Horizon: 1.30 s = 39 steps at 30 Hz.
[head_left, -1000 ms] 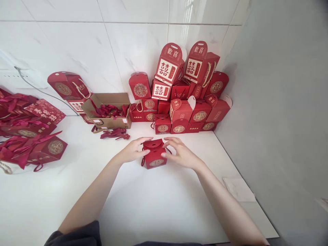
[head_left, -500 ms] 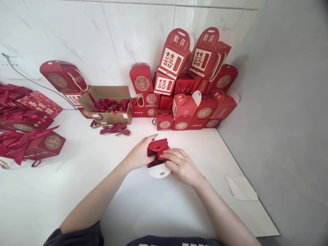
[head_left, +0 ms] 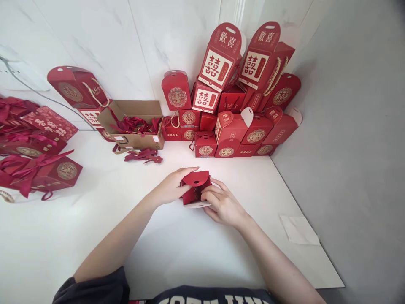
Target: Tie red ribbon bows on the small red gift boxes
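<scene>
Since a moment ago, the near flap (head_left: 193,206), which was lying out toward the person with its white inside showing, is now tipping upward, and the right hand (head_left: 226,207) is reaching its fingertips deeper into the opening. The small red box (head_left: 190,196) is sitting between both hands on the white surface (head_left: 177,253), in front of the stacked red boxes (head_left: 227,152). The left hand (head_left: 171,188) is gripping the left wall, thumb over the rim and fingers stretching along the far side. The right hand is curling around the right edge, some fingers inside and others outside; I can't tell whether it is pinching anything. The far flap (head_left: 198,175) is leaning over the opening with its round hole facing up.

From where I'm standing, doing this well is meaning a steady left hand that isn't squeezing, since thin card is probably creasing easily. The right fingers are wanting to press along the folds, and keeping both big flaps clear is leaving them room.
</scene>
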Each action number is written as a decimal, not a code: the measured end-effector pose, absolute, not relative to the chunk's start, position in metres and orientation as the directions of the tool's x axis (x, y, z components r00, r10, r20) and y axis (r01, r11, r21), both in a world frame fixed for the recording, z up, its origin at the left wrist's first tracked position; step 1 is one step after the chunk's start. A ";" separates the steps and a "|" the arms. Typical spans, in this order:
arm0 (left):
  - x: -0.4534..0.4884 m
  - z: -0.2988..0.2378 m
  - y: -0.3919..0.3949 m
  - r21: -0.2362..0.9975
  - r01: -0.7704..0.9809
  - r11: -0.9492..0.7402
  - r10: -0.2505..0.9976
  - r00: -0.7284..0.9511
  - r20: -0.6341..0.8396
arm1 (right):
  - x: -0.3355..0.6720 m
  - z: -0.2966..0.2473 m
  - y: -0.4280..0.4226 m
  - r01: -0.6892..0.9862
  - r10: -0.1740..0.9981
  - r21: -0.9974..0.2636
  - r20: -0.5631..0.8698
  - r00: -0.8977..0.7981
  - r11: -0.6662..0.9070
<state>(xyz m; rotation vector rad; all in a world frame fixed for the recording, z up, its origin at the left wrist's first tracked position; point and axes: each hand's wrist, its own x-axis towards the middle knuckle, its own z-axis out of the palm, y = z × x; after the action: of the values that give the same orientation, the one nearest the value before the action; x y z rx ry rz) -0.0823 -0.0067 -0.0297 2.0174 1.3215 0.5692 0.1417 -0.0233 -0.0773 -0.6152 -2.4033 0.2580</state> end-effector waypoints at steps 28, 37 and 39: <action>-0.094 -0.025 -0.007 0.801 0.568 -0.191 0.876 0.466 -0.121 | 0.139 -0.084 -0.026 0.400 0.397 -0.128 0.571 -0.719 0.908; -0.088 -0.012 -0.012 0.640 0.665 -0.386 0.894 0.440 0.082 | 0.139 -0.090 -0.022 0.447 0.371 -0.021 0.593 -0.715 0.895; -0.087 -0.011 -0.012 0.629 0.672 -0.390 0.892 0.444 0.079 | 0.139 -0.091 -0.022 0.453 0.375 -0.017 0.588 -0.717 0.891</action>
<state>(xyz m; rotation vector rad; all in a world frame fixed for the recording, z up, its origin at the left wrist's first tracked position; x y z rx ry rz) -0.0872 -0.0123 -0.0108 2.1816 1.3084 0.5618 0.1391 -0.0219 -0.0907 -0.5943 -2.4505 -0.1706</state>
